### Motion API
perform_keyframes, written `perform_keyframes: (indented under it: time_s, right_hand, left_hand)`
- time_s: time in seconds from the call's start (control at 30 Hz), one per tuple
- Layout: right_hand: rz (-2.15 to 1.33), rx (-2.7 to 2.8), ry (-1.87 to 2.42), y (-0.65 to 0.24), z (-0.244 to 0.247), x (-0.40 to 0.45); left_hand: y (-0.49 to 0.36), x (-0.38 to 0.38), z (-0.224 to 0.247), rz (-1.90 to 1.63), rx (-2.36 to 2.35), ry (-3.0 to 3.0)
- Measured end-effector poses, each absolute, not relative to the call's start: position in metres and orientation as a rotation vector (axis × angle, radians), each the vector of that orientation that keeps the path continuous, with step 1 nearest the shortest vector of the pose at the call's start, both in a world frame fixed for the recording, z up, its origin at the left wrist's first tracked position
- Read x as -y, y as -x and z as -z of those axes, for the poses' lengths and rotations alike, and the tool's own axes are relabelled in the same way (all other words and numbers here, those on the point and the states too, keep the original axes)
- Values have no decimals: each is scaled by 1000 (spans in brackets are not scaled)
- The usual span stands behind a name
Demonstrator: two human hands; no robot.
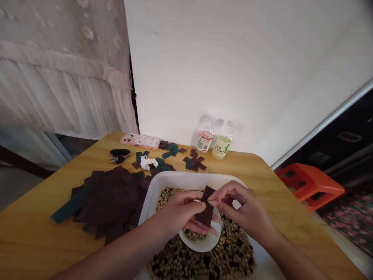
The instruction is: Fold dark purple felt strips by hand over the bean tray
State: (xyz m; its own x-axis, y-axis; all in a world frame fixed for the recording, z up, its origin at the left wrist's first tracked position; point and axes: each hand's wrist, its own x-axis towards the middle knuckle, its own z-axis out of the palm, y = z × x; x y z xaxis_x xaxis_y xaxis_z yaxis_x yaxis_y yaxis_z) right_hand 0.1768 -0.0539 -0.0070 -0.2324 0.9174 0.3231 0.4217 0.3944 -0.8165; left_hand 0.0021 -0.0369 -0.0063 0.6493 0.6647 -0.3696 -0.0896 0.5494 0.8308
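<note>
My left hand (189, 212) is closed on a dark brown rectangular piece (206, 214), thumb on top and fingers beneath. My right hand (240, 200) pinches thumb and forefinger together right at the face of that piece; whatever is between the fingertips is too small to make out. Below both hands, a white bowl (201, 245) with some beads inside rests in a white tray (163, 177). Many small round tan and black beads (233, 252) fill the tray around the bowl.
Left of the tray lies a heap of dark brown pieces (113, 198) with a green strip (70, 206). Behind are crumpled white tissue (148, 162), a pink-cased phone (140, 140), black keys (119, 154) and two bottles (222, 146). An orange stool (314, 184) stands right.
</note>
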Motion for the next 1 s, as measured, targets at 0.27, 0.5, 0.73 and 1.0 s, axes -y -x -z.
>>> perform_keyframes:
  time_s: [0.27, 0.5, 0.73, 1.0]
  right_hand:
    - [-763, 1780, 1159, -177, 6, 53]
    - [-779, 1769, 1118, -175, 4, 54]
    - [-821, 1822, 1088, -180, 2, 54]
    - [-705, 1747, 1144, -179, 0, 56]
  left_hand:
    - [-2, 36, 8, -503, -752, -902]
    - [0, 38, 6, -494, -759, -967]
    - [2, 38, 8, -485, -754, -989]
    - [2, 38, 4, -466, -800, -1001]
